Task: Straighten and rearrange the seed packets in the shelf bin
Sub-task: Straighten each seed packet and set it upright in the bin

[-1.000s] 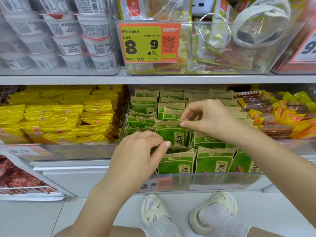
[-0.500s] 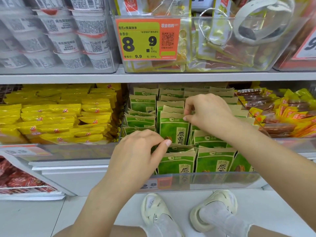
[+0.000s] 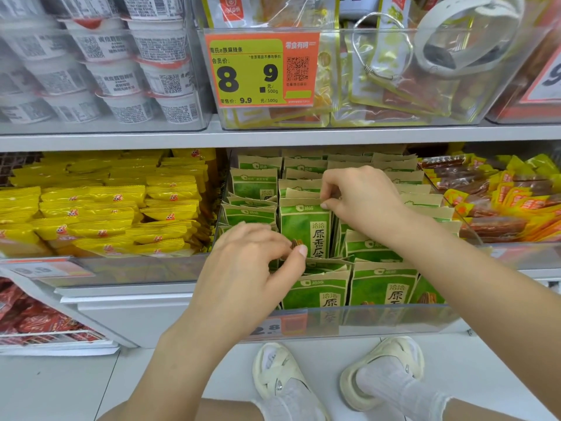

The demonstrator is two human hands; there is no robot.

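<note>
Since a second ago, the right hand (image 3: 361, 202) has lifted one green seed packet (image 3: 305, 229) higher out of its row; the packet now stands upright and clear of its neighbours, with most of its printed front showing. Right thumb and fingers pinch its top edge. Left hand (image 3: 252, 268) is barely shifted, fingers curled down into the front-left part of the clear shelf bin (image 3: 394, 319), thumb tip touching the lower left of the raised packet; cannot tell whether those fingers grip a packet underneath. Remaining green seed packets (image 3: 382, 287) stand in rows front to back in the bin, a few on the left side leaning. Yellow snack packs (image 3: 100, 214) fill the bin to the left. Orange price tag (image 3: 262, 69) hangs on the bin above. Person's feet in pale sandals (image 3: 382, 369) are on the floor below.
</note>
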